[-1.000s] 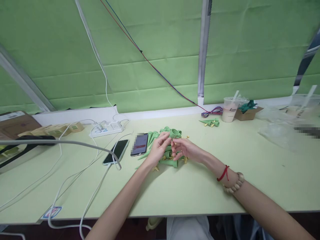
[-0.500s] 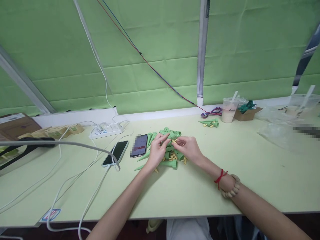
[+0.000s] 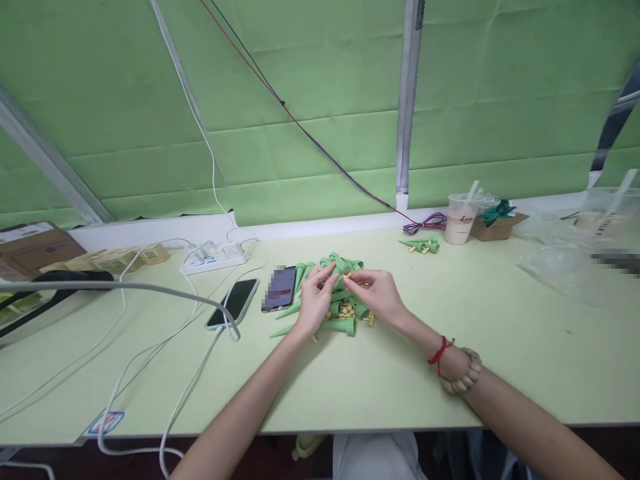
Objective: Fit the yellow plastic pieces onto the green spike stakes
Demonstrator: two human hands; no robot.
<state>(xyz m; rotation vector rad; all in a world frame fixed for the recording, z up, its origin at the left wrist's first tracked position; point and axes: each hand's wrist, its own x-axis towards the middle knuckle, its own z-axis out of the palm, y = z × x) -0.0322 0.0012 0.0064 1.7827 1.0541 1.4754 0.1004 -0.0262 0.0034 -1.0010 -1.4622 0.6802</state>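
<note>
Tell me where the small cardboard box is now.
In the head view, the small cardboard box sits at the table's back right, just right of the pink drink cup.

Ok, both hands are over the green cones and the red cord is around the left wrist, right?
Not quite: the head view shows the red cord around the wrist of the right hand, not the left hand. Both are over the green cones.

green cones (image 3: 341, 326): matt plastic | phone screen (image 3: 240, 300): glossy | carton (image 3: 495, 229): cardboard
</note>
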